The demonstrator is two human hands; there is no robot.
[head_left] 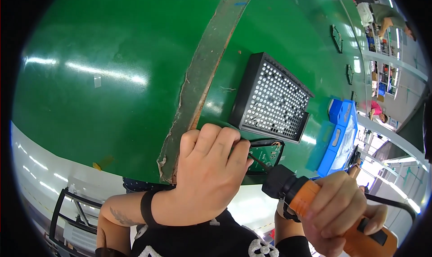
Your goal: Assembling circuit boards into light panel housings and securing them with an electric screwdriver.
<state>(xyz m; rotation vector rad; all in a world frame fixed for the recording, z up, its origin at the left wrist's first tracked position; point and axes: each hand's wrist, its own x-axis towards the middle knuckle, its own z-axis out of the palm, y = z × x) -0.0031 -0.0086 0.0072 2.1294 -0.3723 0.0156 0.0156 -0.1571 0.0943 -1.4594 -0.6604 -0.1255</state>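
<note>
One orange screwdriver [306, 196] | right hand [339, 209] gripping | left hand [211, 171] beside circuit board [271, 154], hold unclear

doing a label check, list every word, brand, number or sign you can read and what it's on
No text here is clear enough to quote.
Green circuit board: small white marks, too small to read.
Orange power screwdriver: no readable lettering on its visible parts.
Grey strip: a blue mark, not readable as letters.

One screwdriver [303, 196], one board [271, 153], one tray [247, 91]
</note>
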